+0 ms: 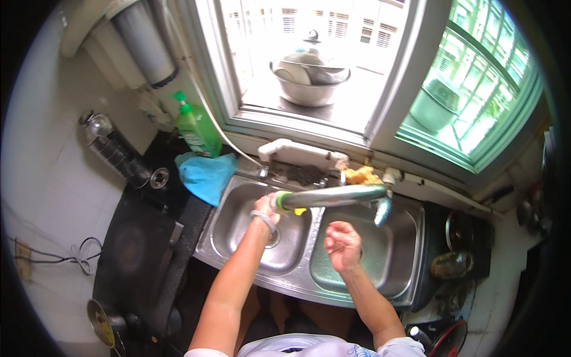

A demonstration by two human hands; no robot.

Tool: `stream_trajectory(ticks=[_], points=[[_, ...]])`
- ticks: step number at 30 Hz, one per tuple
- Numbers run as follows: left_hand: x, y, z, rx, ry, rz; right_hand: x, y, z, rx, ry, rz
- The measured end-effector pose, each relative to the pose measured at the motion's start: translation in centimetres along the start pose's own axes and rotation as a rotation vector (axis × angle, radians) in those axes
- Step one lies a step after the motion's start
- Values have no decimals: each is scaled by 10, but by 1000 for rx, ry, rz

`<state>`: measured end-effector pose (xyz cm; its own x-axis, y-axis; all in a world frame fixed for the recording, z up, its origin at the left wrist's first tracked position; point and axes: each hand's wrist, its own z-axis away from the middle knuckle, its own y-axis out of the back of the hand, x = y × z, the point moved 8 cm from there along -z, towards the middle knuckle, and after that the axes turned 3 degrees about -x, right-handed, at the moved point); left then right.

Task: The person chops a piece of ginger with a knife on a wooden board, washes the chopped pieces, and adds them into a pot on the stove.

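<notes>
A double-bowl stainless steel sink [317,232] lies before me, with a metal swivel faucet spout [334,196] reaching across it to the left. My left hand [269,206], a pale band on its wrist, is at the spout's green-ringed outlet [280,202] above the left bowl. The outlet partly covers its fingers, so its grip is unclear. Over the right bowl [388,254], my right hand [343,244] is turned palm up with its fingers curled in; nothing shows in it. A small yellow thing [299,211] peeks out below the spout.
A green pump bottle [198,131] and a blue cloth [207,176] are left of the sink. Behind it run a white pipe [299,147] and a yellow scrubber [362,175]. A glass jar [453,264] lies at right. Metal bowls [310,85] stand beyond the window.
</notes>
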<state>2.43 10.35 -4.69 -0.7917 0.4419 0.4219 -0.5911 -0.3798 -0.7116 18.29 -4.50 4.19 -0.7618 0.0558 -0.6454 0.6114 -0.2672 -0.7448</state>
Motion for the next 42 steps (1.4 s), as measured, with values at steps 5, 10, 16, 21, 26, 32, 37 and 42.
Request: stream_trajectory(ticks=[5, 10, 16, 21, 26, 32, 37, 42], points=[[50, 46, -11, 133, -728, -1608, 117, -35, -52, 46, -417, 30], [107, 51, 33, 397, -608, -1706, 212, -34, -131, 53, -364, -177], [194, 42, 16, 560, -893, -2007, 239, 9, -158, 94, -292, 371], [253, 75, -42, 609, -807, -2094, 173, 12, -81, -173, -209, 1873], [278, 108, -94, 347, -607, -2358, 34, 56, -27, 289, -20, 917], [256, 69, -67, 356, -729, -2513, -77, 36, 26, 415, 296, 157], [281, 54, -49, 302, -825, -2259, -73, 46, 11, 500, 377, 278], [222, 56, -64, 85, -544, -2411, -72, 44, 15, 588, 392, 370]])
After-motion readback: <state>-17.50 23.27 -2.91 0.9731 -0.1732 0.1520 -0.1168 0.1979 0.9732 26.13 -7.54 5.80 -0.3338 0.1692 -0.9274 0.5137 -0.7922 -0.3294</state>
